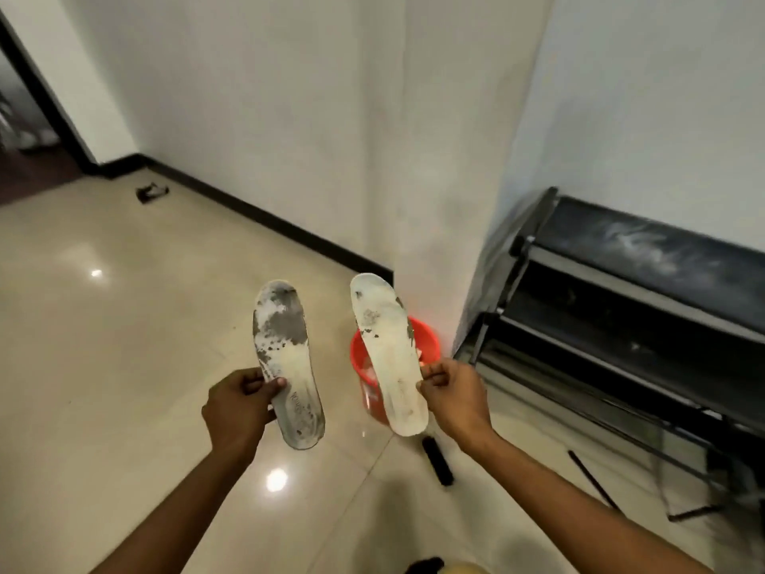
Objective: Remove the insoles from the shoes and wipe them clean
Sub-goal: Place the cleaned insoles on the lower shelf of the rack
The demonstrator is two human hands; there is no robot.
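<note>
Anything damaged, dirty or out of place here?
The left insole, pinched by the left hand, has large grey patches across its forefoot; the right insole, in the right hand, shows smaller dark spots. A black stick lies loose on the floor.

White walls, glossy tiled floor (black skirting).

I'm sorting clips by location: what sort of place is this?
Probably a home hallway or entryway: a glossy tiled floor, a dark shoe rack against the white wall, and a red bucket standing nearby.
</note>
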